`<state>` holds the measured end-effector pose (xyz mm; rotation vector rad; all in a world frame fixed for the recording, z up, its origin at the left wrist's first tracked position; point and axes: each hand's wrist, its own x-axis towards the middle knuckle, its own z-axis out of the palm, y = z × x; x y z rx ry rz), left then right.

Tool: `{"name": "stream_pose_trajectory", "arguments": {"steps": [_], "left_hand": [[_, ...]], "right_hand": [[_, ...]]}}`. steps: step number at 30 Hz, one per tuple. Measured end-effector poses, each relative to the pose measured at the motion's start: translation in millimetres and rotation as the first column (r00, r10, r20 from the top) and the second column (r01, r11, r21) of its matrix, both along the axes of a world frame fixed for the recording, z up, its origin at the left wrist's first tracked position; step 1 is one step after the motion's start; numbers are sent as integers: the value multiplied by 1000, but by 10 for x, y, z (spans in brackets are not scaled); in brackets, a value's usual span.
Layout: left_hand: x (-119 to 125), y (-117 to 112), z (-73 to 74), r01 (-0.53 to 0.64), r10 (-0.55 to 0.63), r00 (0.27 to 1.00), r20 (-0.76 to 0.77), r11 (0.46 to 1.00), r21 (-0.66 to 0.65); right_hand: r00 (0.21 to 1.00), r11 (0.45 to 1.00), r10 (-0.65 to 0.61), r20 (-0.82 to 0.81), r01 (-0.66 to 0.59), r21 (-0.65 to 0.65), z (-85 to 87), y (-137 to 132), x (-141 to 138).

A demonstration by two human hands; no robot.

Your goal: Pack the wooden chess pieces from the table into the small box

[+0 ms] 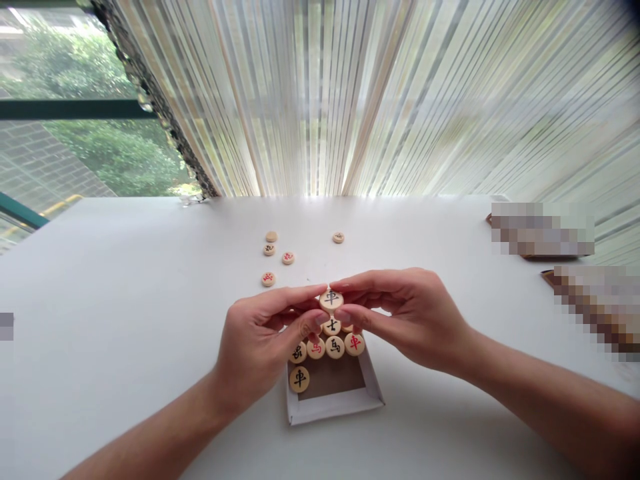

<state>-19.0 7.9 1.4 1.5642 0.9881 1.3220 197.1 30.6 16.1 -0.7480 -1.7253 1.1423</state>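
Observation:
Between the fingertips of both hands is a round wooden Chinese chess piece (331, 299) with a black character, its face turned toward me. My left hand (267, 327) pinches it from the left, and my right hand (395, 320) from the right. Below them lies a shallow white box (336, 409) with a brown bottom. Rows of similar pieces sit in it, among them a red-marked piece (355, 343), a black-marked piece (335, 347) and a single piece (299, 379) at the near left corner. My hands hide the box's far part.
Loose chess pieces lie on the white table (125, 280) beyond my hands: a red-marked one (268, 279), another red one (288, 258), a black one (339, 237) and a blank-faced one (271, 237). Two blurred, brown-edged objects (540, 230) lie at the right. A striped curtain (310, 100) hangs behind.

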Motion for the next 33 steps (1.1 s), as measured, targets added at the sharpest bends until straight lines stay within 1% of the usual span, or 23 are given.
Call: {"name": "stream_pose_trajectory", "arguments": {"steps": [5,7,9,11,14,16,19,24,26,30,33], "left_hand": [[8,23,20,14,-13,1000,-17,999,34],[9,30,30,23,-22,999,-25,999,30],[11,32,34,33,-32,999,-43,999,33],[14,28,28,42,-40,998,-56,999,28],[20,12,0,61,-61,998,-29,998,3],[22,3,-19,79,-79,997,-10,997,1],[21,2,-28,97,-96,995,-35,995,15],[11,17,-34,119,-110,987,-118,991,65],[6,16,-44,124,-104,980,-168,986,111],[3,4,-54,126,-59,964,-258,960,251],[3,0,-50,134,-56,960,-275,953,273]], "right_hand": [[999,994,-14,-37,10,-106,-15,-3,-13],[999,990,-2,-37,-4,-142,-10,-5,-18],[999,978,17,-32,-23,-207,1,-3,-23],[998,956,42,-49,-54,-289,15,5,-29],[991,909,82,-102,-116,-400,24,21,-34],[987,875,104,-126,-151,-459,23,28,-34],[985,835,115,-130,-167,-525,22,24,-38],[986,803,104,-129,-160,-574,24,4,-66],[987,798,101,-125,-155,-583,14,2,-74],[987,802,110,-113,-156,-577,-20,4,-71],[987,813,120,-110,-161,-559,-27,3,-62]]}}
